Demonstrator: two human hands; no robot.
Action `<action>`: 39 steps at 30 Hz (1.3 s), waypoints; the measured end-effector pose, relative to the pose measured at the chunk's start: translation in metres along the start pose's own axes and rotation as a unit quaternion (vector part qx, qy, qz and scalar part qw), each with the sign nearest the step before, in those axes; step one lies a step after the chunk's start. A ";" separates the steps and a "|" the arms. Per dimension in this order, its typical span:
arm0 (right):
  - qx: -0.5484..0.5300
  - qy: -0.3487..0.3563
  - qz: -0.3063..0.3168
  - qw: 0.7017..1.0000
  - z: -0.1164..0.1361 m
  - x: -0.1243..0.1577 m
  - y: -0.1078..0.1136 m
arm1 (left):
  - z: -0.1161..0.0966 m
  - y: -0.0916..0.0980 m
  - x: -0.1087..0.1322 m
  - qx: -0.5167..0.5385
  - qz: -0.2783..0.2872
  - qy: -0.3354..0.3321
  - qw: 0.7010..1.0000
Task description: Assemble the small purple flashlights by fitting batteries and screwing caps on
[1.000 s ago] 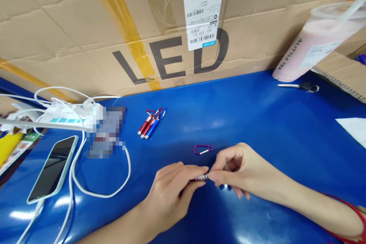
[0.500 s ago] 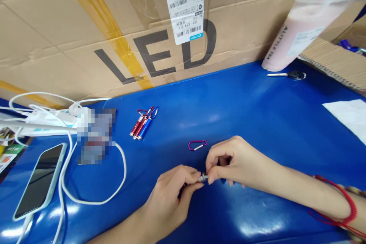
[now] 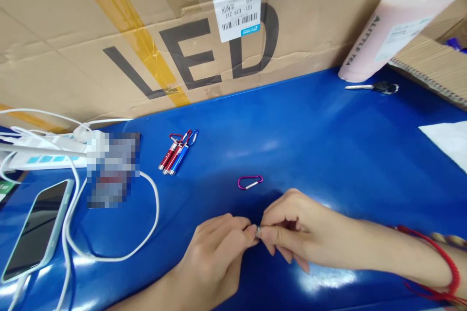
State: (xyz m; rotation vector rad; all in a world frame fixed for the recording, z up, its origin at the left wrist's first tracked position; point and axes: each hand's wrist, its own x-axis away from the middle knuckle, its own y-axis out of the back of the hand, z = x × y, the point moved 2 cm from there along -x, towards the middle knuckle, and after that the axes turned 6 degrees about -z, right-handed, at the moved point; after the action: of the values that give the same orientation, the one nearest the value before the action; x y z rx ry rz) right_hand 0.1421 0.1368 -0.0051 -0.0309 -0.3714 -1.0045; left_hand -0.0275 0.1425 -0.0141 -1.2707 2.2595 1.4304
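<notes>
A small silver part (image 3: 258, 231) is being pinched between the fingertips of the left hand (image 3: 215, 257) and the right hand (image 3: 292, 226), low over the blue table (image 3: 328, 155). Both hands are being kept closed on it from opposite sides, thumb and forefinger pressed together, so that most of the part is being hidden and its shape cannot be told. A red cord (image 3: 438, 265) is being worn on the right wrist.

Just beyond the hands, a pink carabiner (image 3: 250, 182) is lying flat on the table, apart from the fingers. Further left and back, three small pen lights (image 3: 175, 153), two red and one blue, are lying side by side with clips at their far ends. A white cable (image 3: 146, 233) is being looped across the left part of the table toward a phone (image 3: 34, 228) lying face up. A cardboard box (image 3: 109, 34) printed "LED" is standing along the far edge, and a pink drink cup (image 3: 386, 29) is seen beside a key (image 3: 375, 88) at the far right.
</notes>
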 end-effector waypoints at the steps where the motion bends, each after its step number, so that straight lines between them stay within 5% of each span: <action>1: -0.028 -0.047 0.011 0.998 -0.001 -0.001 -0.001 | 0.000 0.000 0.000 -0.014 -0.003 -0.006 1.000; 5: -0.056 -0.100 0.003 0.993 -0.002 -0.002 -0.003 | -0.001 0.001 0.000 -0.038 -0.005 -0.008 0.999; 17: -0.062 -0.044 -0.031 0.997 0.002 0.001 0.000 | -0.002 0.005 -0.015 0.055 0.003 0.084 0.995; 25: -0.062 -0.023 -0.033 0.997 0.004 0.000 0.002 | -0.002 0.007 -0.015 0.093 -0.031 0.090 0.991; 31: 0.084 0.163 -0.177 0.967 0.015 0.004 0.011 | -0.002 0.007 -0.017 0.188 -0.015 0.254 0.949; 39: 0.105 0.225 -0.276 0.929 0.015 0.007 0.013 | 0.002 0.008 -0.018 0.247 -0.011 0.315 0.916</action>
State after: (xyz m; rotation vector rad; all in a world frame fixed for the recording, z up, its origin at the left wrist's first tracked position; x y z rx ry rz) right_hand 0.1515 0.1414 0.0131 0.5175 -0.0558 -1.4799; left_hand -0.0226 0.1558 0.0001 -1.7133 2.7149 0.3807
